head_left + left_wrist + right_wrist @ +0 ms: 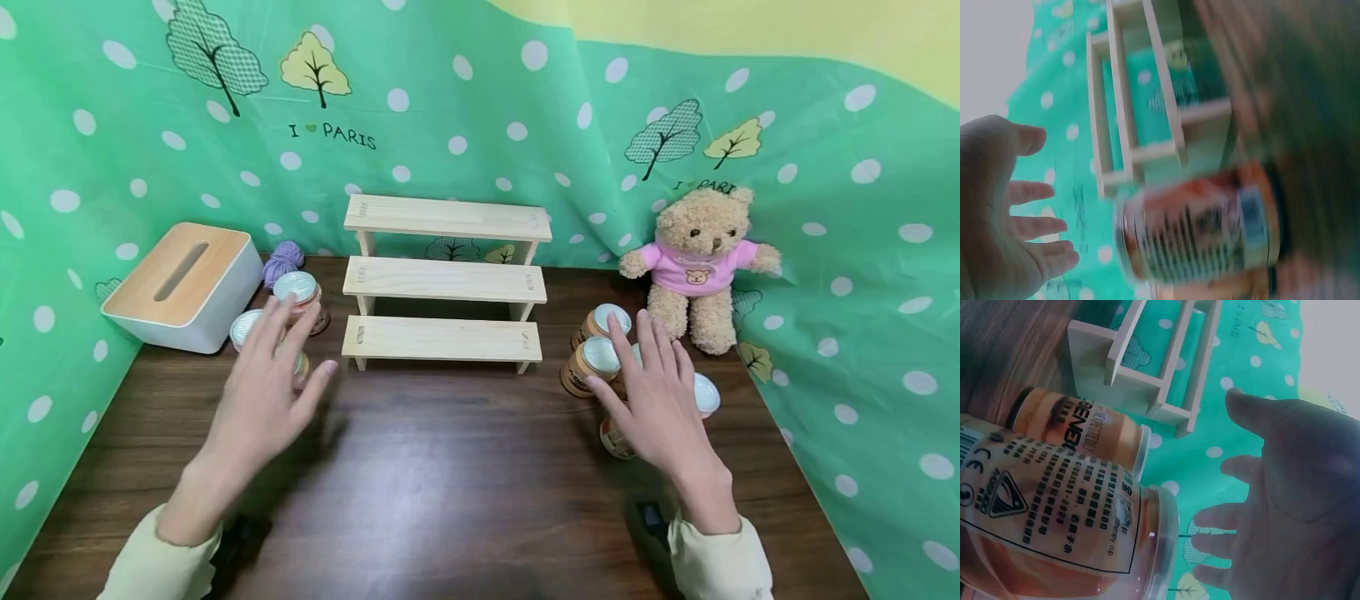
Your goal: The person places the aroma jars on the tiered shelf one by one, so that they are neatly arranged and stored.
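Tan, pale-lidded round jars (579, 375) stand by the right hand (658, 407), reddish pale-lidded jars (296, 286) by the left hand (258, 396), flanking the three-tier pale wooden stand (442, 339). Both hands are empty, fingers extended; reaching in carelessly could (they're close-packed) topple one.

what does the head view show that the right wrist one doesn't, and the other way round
Only the head view shows the teddy bear, tissue box, purple yarn and left hand. Only the right wrist view shows the CE mark on the near jar and the palm side of the right hand. Both show that hand, the three-step wooden shelf, jars and green dotted cloth.
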Demonstrator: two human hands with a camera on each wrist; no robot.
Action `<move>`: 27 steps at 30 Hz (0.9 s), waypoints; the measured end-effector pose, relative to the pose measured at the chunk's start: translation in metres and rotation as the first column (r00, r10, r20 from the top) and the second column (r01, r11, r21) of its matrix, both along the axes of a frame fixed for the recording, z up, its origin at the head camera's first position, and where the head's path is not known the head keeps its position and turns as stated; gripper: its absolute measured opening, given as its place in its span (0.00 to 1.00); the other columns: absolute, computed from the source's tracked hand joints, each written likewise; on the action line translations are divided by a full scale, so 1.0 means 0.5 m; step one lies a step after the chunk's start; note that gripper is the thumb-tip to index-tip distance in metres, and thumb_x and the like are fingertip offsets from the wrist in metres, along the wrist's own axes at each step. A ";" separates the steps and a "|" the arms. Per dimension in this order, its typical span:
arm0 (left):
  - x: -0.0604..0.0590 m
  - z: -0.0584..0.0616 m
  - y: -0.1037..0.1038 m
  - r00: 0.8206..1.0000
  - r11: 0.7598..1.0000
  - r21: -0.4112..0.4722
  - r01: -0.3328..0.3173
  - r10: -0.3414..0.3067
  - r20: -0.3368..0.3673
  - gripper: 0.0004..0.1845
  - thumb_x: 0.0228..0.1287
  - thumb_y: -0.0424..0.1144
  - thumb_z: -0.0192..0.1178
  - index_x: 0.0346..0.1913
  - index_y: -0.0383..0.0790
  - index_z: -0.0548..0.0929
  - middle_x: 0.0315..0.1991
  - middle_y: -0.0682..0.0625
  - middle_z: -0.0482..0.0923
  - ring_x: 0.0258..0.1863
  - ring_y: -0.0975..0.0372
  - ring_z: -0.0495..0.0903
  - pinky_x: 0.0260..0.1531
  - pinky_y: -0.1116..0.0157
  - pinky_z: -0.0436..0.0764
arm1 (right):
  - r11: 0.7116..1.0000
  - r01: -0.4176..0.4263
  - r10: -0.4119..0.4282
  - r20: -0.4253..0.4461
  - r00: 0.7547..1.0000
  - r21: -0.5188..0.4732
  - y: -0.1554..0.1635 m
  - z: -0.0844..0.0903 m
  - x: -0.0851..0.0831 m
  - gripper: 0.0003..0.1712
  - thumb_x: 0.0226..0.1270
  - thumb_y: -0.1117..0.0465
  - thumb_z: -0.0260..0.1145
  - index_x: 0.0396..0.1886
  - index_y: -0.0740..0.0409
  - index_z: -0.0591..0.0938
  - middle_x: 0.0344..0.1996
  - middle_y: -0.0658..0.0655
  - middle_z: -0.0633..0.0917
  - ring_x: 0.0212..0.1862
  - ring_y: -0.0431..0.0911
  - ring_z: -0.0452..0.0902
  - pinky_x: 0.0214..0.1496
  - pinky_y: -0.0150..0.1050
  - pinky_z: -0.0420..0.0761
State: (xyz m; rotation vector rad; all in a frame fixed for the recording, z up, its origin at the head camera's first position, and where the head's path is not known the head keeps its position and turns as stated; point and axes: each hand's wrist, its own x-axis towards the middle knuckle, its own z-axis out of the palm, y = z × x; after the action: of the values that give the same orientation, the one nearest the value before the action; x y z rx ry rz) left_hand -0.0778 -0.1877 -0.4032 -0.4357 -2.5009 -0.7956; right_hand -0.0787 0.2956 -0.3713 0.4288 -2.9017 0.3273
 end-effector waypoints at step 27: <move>0.014 -0.121 0.118 0.968 0.966 0.257 0.010 -0.073 0.238 0.42 0.75 0.45 0.69 0.86 0.38 0.66 0.87 0.32 0.55 0.85 0.34 0.54 0.78 0.26 0.61 | 0.904 0.079 -0.235 -0.331 0.914 -0.421 -0.033 -0.058 0.059 0.35 0.65 0.66 0.78 0.73 0.64 0.82 0.71 0.72 0.81 0.69 0.73 0.75 0.67 0.78 0.69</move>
State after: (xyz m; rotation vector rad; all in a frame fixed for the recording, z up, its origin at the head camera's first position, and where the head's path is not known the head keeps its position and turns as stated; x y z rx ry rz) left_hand -0.0708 -0.1284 -0.4637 -0.3164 -2.5696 -1.2374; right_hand -0.0489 0.2791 -0.4004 0.1574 -2.3910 0.7103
